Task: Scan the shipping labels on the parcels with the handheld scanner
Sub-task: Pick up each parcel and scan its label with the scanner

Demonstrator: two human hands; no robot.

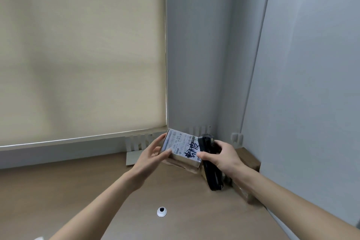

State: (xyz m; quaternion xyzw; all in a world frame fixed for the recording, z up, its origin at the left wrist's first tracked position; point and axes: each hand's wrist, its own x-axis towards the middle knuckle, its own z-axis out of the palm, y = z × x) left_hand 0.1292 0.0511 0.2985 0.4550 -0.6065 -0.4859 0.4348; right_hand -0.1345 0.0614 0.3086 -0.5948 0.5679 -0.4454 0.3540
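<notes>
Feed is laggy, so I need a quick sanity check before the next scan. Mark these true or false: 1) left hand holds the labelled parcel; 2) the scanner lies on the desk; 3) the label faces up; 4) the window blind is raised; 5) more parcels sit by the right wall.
1) True: the left hand grips the parcel by its left edge.
2) False: the right hand grips the black scanner.
3) True: the label faces up towards the camera.
4) False: the blind is lowered to the sill.
5) True: brown parcels sit there.
</notes>
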